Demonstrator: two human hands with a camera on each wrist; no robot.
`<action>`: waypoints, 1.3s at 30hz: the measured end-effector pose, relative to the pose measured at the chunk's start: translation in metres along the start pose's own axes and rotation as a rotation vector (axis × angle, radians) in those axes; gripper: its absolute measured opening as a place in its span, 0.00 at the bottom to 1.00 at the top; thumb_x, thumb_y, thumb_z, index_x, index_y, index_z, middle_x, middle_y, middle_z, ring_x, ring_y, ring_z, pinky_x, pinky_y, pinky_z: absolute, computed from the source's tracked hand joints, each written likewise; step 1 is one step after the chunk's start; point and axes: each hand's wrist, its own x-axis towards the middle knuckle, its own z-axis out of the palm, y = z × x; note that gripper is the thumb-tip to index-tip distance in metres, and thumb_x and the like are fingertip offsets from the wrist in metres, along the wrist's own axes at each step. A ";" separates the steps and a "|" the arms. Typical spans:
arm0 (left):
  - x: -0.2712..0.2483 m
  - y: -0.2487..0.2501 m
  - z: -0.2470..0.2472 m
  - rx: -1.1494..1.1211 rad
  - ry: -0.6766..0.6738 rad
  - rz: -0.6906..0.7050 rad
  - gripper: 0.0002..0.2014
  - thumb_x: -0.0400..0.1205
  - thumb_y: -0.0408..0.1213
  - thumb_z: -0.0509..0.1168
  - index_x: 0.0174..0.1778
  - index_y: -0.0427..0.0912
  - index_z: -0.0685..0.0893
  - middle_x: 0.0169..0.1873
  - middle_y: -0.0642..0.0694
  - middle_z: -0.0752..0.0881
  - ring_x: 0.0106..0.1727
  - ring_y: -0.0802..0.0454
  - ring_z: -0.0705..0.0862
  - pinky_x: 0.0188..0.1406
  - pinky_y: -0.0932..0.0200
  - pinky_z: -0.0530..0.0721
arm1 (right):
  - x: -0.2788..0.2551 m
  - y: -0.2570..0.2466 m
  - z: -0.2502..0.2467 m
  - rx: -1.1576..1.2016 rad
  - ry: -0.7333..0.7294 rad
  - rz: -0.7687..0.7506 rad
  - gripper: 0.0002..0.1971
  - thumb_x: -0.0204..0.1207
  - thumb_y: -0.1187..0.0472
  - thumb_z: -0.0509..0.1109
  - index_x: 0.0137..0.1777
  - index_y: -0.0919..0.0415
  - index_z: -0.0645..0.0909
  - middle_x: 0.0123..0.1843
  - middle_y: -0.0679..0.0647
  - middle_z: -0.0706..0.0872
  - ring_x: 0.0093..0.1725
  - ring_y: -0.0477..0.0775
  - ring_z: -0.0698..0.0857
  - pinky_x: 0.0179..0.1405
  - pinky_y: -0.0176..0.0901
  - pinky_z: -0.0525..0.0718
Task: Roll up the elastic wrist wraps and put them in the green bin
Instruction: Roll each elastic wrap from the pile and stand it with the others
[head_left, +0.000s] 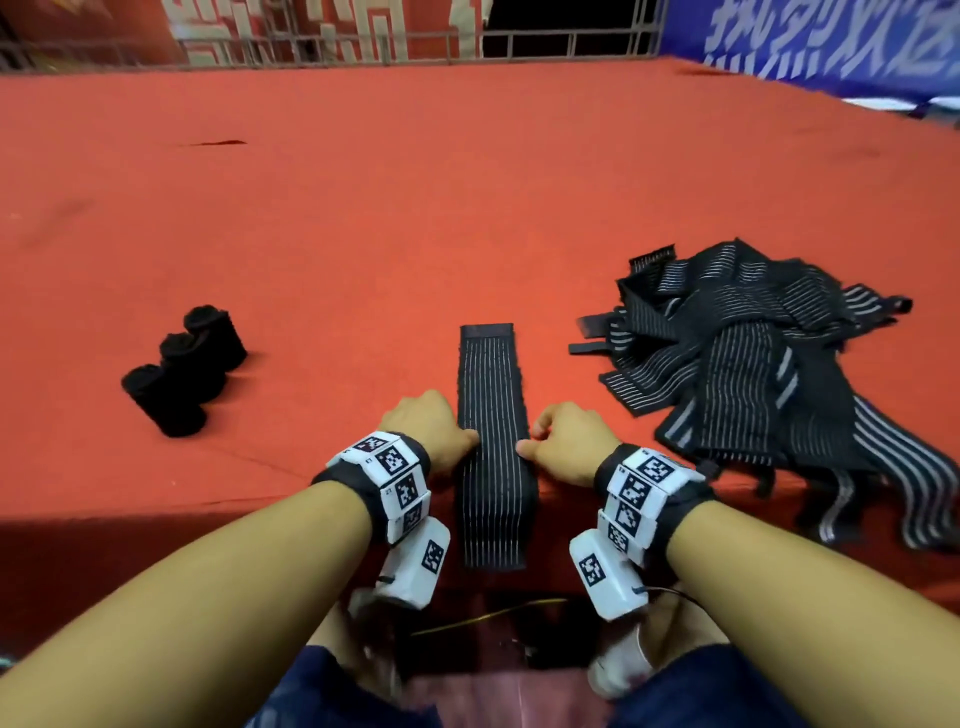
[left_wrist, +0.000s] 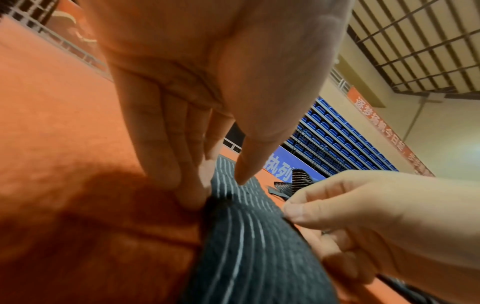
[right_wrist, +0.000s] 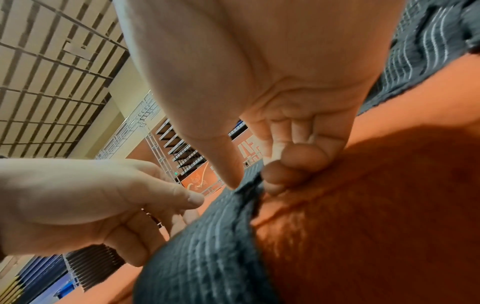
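Covering the whole work area: red cloth surface (head_left: 467, 182), near edge just under both wrists. Sitting right of centre: loose heap of unrolled wraps (head_left: 753, 364), partly spilling over the edge. Lying straight down the middle: the wrap being worked (head_left: 493, 415), far end flat, near end hanging over the edge. Resting well left: three finished rolls (head_left: 187, 364), touching in a row. Not showing in any view: green bin.

Pinching the wrap's left edge: left hand (head_left: 431, 426), thumb on top, fingers curled under. Pinching the right edge the same way: right hand (head_left: 569, 441).

Judging the step as squaring up before rolling. Advising: keeping edges parallel, pulling light even tension, starting a tight first turn from the hanging end, keeping stripes aligned to avoid coning.
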 end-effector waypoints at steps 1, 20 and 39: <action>-0.002 0.000 0.003 -0.043 -0.013 -0.005 0.19 0.77 0.57 0.72 0.39 0.41 0.85 0.39 0.42 0.89 0.42 0.40 0.88 0.39 0.53 0.84 | -0.003 -0.002 0.002 0.007 0.000 -0.004 0.14 0.79 0.49 0.74 0.43 0.60 0.82 0.39 0.54 0.88 0.42 0.57 0.86 0.39 0.41 0.80; -0.040 0.001 0.026 -0.461 -0.025 0.035 0.18 0.74 0.38 0.81 0.39 0.50 0.74 0.49 0.43 0.91 0.52 0.42 0.90 0.57 0.47 0.87 | -0.018 -0.003 0.026 0.176 0.034 0.016 0.14 0.72 0.57 0.82 0.46 0.58 0.78 0.48 0.56 0.89 0.50 0.59 0.89 0.51 0.47 0.85; -0.032 0.004 0.006 -1.171 0.079 0.135 0.09 0.82 0.30 0.73 0.57 0.35 0.88 0.50 0.39 0.92 0.50 0.44 0.92 0.49 0.51 0.91 | -0.025 -0.006 0.014 0.755 -0.078 -0.137 0.12 0.78 0.75 0.74 0.61 0.71 0.82 0.50 0.63 0.91 0.34 0.43 0.90 0.30 0.33 0.85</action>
